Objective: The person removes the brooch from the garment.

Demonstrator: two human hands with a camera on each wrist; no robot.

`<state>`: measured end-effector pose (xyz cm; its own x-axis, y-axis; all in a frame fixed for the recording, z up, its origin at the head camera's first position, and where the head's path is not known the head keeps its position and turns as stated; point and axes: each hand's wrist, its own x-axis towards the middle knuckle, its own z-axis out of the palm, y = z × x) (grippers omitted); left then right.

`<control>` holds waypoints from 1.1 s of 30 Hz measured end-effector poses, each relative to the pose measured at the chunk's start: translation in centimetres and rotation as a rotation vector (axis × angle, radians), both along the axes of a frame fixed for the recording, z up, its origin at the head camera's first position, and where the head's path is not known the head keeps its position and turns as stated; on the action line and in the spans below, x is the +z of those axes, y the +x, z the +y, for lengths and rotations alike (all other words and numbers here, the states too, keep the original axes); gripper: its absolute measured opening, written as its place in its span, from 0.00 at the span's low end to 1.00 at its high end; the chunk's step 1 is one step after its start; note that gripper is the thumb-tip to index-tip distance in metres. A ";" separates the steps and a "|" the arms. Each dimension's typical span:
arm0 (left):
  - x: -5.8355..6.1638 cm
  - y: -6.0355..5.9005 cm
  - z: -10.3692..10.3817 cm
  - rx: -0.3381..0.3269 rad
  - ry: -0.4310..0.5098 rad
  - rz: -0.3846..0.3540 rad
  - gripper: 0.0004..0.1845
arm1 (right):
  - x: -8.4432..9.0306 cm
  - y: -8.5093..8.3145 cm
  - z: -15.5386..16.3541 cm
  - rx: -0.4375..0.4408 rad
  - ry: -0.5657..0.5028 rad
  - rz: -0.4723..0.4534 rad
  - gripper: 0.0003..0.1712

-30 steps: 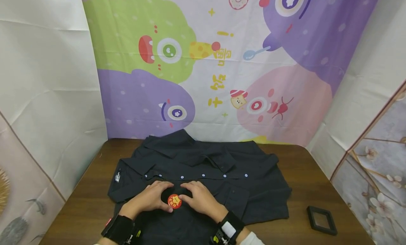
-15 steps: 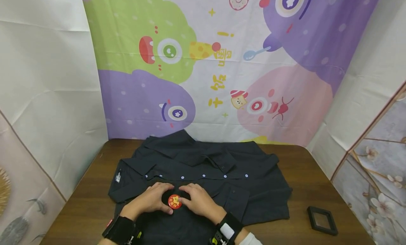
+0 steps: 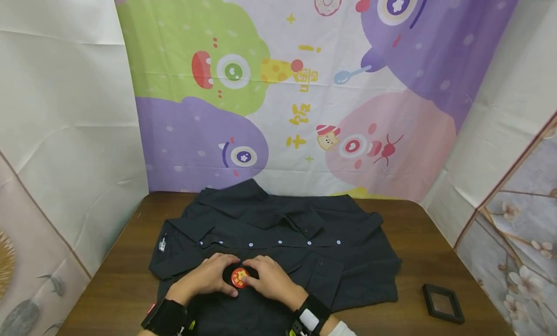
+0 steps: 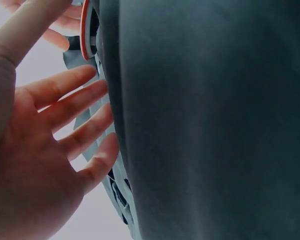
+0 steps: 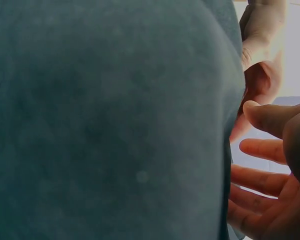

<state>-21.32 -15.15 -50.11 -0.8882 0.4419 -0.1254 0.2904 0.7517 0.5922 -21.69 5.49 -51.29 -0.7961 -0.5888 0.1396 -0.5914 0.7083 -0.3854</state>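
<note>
A round red badge (image 3: 240, 278) with a yellow star design sits on the front of a black button shirt (image 3: 361, 268). In the left wrist view the badge (image 4: 85, 31) shows edge-on, standing a little off the cloth. My left hand (image 3: 213, 275) lies left of it, fingers spread and fairly straight, fingertips at the fabric. From the other side my right hand (image 3: 274, 278) reaches in, its thumb overlapping the badge's right edge and its fingers extended above. In the right wrist view the right hand (image 5: 275, 185) shows loosely spread fingers at the shirt; the badge is hidden there.
The shirt covers much of a brown wooden table (image 3: 117, 278). A small black square frame (image 3: 443, 303) lies at the table's right side. Behind hangs a cartoon-print cloth (image 3: 296, 99), with pale sheets on both sides.
The right hand has shifted slightly left, bringing its fingertips nearer the left hand's and its thumb over the badge's edge. The left hand, badge and shirt stay almost where they were.
</note>
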 end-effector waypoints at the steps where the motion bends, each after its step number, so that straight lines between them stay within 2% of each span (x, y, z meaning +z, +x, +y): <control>1: 0.0 0.0 0.0 -0.003 -0.002 -0.001 0.43 | 0.0 0.0 0.0 0.002 0.000 0.001 0.21; 16: -0.1 -0.1 0.2 -0.003 -0.041 -0.014 0.42 | -0.3 0.4 -0.3 0.011 -0.014 0.036 0.22; 33: -0.1 -0.3 0.7 0.024 -0.097 -0.033 0.36 | -0.2 0.2 -1.1 0.019 0.044 0.029 0.24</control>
